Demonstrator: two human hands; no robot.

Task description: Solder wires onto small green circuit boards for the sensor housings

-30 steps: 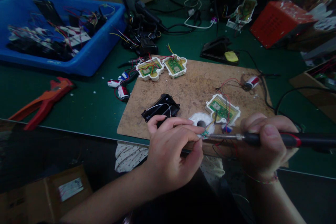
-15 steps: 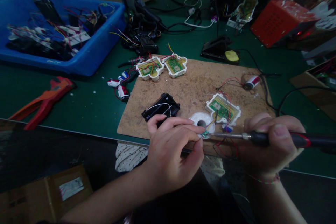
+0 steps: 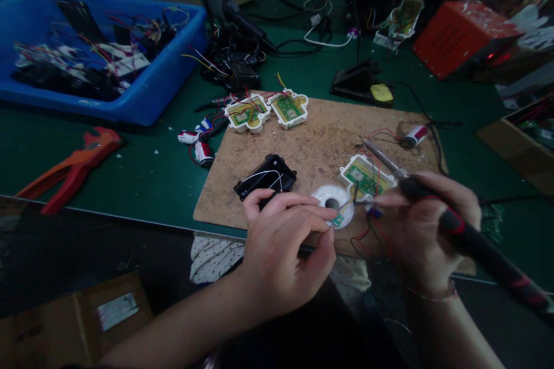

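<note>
My left hand [image 3: 289, 242] pinches a small green circuit board [image 3: 338, 219] by its edge, over a white solder spool [image 3: 322, 193] with a dark centre hole. My right hand [image 3: 426, 236] is wrapped round the black and red handle of a soldering iron [image 3: 415, 187], whose metal tip points up and left, apart from the small board. Beneath the iron lies a white-framed module [image 3: 361, 176] with a green board inside. Thin wires run between this module and the small board. Left of the spool sits an open black plastic case [image 3: 268, 176] with a white wire.
A brown work board [image 3: 320, 132] carries two more white-framed modules [image 3: 288, 109] and a battery [image 3: 414, 136]. Orange-red cutters [image 3: 82, 161] and a blue bin [image 3: 151, 109] of wired parts are on the left. An iron stand [image 3: 357, 81] and an orange box [image 3: 463, 37] stand behind.
My right hand has drawn the soldering iron off the small circuit board and swung its tip up over the white-framed module. My left hand keeps its pinch in the same place.
</note>
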